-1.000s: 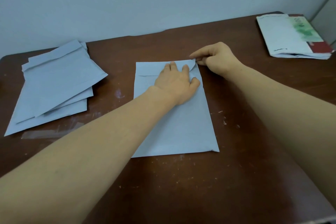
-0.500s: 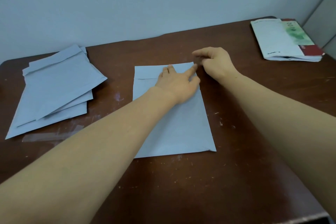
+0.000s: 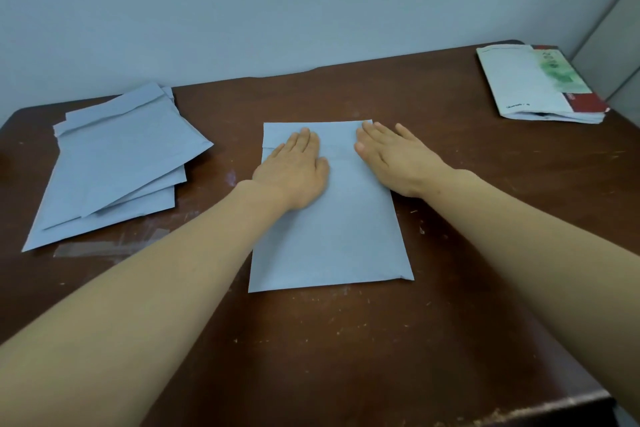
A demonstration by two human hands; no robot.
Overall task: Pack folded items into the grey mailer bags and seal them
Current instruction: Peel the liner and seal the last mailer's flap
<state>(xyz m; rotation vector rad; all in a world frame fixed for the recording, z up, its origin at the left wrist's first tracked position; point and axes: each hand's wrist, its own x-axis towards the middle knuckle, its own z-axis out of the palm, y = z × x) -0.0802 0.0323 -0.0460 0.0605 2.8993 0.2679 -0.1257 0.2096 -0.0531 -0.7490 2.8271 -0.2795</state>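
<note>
- The step in hand looks like sealing: the flap (image 3: 336, 135) of the grey mailer bag (image 3: 329, 229) lies folded down, and both hands press flat on its upper end.
- The left hand (image 3: 294, 172) lies palm down with its fingers straight and close together, gripping nothing. Its fingertips reach onto the flap and its palm sits on the bag's body just below the fold line.
- The right hand (image 3: 394, 159) is also flat, fingers straight and a little spread, holding nothing — its fingertips cover the flap's right corner, and its outer side reaches past the bag's edge onto the table (image 3: 346, 340).
- To do this well, I judge the press should run from the middle of the flap out to each corner, firm and even, so the adhesive catches along the whole width and no wrinkle is trapped. The flap's left corner, beyond the left fingertips, is bare and needs a pass.
- One palm should pin the bag while the other slides, since a thin bag may skid.
- The bag lies directly under both hands, its body running back toward the person between the forearms. It looks flat — whether it holds a folded item I cannot tell.
- A stack of grey mailers (image 3: 114, 163) lies well to the left of the left hand, with a clear strip (image 3: 97, 248) at its near edge. Printed packets (image 3: 540, 83) lie far to the right of the right hand.
</note>
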